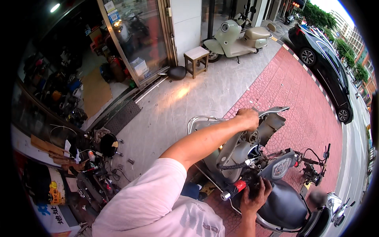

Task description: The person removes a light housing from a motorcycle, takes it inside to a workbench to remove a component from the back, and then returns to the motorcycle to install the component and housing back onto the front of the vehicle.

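Observation:
A grey scooter [219, 158], partly opened up, stands in front of me. My left arm reaches across it, and my left hand [248, 118] is closed at the edge of a raised grey body panel [272, 124]. Lower down, my right hand [256, 195] has bent fingers around a dark part beside the handlebar; what lies between them is hidden. A red piece [239, 185] sits on the handlebar just left of that hand, with a metal bar end [225, 196] beyond it. The instrument cluster [280, 169] is above my right hand, and a black seat [284, 203] is to its right.
Further scooter handlebars [316, 170] stand to the right. Tools and parts clutter the lower left, near a black stool [109, 144]. By the shop door [136, 37] are a wooden stool [196, 61] and a pale green scooter [235, 39]. A black car [327, 67] is parked along the kerb.

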The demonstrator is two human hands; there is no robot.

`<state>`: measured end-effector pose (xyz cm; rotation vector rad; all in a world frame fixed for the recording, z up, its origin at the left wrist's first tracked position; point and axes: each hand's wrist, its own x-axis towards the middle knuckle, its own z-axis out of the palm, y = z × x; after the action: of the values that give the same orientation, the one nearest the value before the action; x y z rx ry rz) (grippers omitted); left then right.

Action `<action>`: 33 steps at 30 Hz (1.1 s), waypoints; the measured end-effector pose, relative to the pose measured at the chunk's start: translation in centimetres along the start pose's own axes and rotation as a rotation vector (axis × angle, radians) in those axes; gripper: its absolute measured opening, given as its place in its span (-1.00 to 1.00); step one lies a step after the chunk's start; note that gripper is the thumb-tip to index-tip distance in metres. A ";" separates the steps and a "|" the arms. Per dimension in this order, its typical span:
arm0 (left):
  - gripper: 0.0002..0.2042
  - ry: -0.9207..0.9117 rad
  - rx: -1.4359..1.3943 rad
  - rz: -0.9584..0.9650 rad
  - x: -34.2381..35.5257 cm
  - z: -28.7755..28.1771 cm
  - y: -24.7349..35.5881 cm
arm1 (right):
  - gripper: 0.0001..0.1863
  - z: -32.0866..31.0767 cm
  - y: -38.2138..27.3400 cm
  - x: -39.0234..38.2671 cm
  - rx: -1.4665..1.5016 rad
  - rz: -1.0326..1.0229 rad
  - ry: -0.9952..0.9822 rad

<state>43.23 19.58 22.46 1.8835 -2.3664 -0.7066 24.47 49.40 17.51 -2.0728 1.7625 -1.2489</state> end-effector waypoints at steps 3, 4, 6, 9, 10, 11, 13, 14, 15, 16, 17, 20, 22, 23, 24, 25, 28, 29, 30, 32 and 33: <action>-0.64 -0.001 -0.002 -0.011 0.1 0.0 -0.2 | -0.33 0.1 0.2 -0.5 -0.053 -0.023 0.019; -0.64 -0.001 0.001 -0.013 0.1 0.2 -0.1 | -0.33 0.1 0.2 -0.9 -0.055 -0.021 0.025; -0.64 -0.002 -0.006 -0.014 0.3 0.8 -0.5 | -0.32 1.1 0.4 -2.1 0.051 0.052 0.055; -0.64 0.004 -0.003 -0.021 0.3 0.5 -0.3 | -0.31 1.3 0.3 -2.4 0.099 0.073 0.072; -0.64 0.000 -0.001 -0.026 0.1 0.6 -0.3 | -0.31 1.2 0.3 -2.5 0.097 0.070 0.068; -0.64 -0.009 -0.002 -0.015 0.1 0.5 -0.3 | -0.32 1.1 0.4 -2.4 0.099 0.069 0.064; -0.64 -0.026 -0.001 0.006 0.4 0.3 -0.5 | -0.36 0.7 0.9 -1.6 0.107 0.066 0.054; -0.64 -0.035 -0.001 0.015 0.6 0.8 -0.5 | -0.38 0.7 0.9 -1.1 0.112 0.063 0.049; -0.64 -0.044 -0.002 0.024 0.7 1.7 -0.5 | -0.42 0.4 0.7 -0.6 0.091 0.046 0.046; -0.65 -0.056 -0.003 0.036 0.8 2.6 -0.2 | -0.43 0.2 0.7 -0.4 0.058 0.036 0.021; -0.64 -0.057 -0.017 0.040 0.8 3.4 -0.2 | -0.43 0.0 0.7 -0.1 0.025 0.027 -0.003; -0.62 -0.024 -0.055 0.018 1.0 5.1 -0.3 | -0.45 -0.7 0.1 0.5 -0.067 0.007 -0.031; -0.59 -0.005 -0.055 0.028 1.1 5.0 -0.3 | -0.46 -0.7 -0.1 0.6 -0.059 0.021 -0.025; -0.59 -0.013 -0.052 0.033 0.9 4.5 0.1 | -0.46 -0.8 0.2 0.3 0.009 0.032 -0.020; -0.58 -0.021 -0.048 0.037 0.8 4.3 0.3 | -0.45 -0.6 0.6 -0.2 0.069 0.064 0.007; -0.59 -0.005 -0.032 0.050 0.8 4.5 0.3 | -0.45 -0.2 1.1 -0.9 0.134 0.089 0.033; -0.61 0.005 -0.029 0.042 0.9 4.5 0.3 | -0.39 -0.1 1.8 -1.7 0.226 0.120 0.022; -0.61 0.022 -0.022 0.035 1.1 4.8 0.2 | -0.38 -0.2 1.8 -1.6 0.242 0.117 0.012; -0.62 0.039 -0.016 0.027 1.4 5.2 0.0 | -0.38 -0.2 1.8 -1.5 0.258 0.114 0.002; -0.62 0.036 -0.013 0.050 1.5 4.8 0.4 | -0.36 0.1 2.8 -2.0 0.205 0.072 -0.005; -0.62 0.014 -0.015 0.077 1.4 4.5 0.6 | -0.35 0.1 3.2 -2.3 0.179 0.051 -0.008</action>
<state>40.97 19.85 18.26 1.7749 -2.4033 -0.7010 22.22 50.43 14.43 -1.9198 1.6239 -1.3282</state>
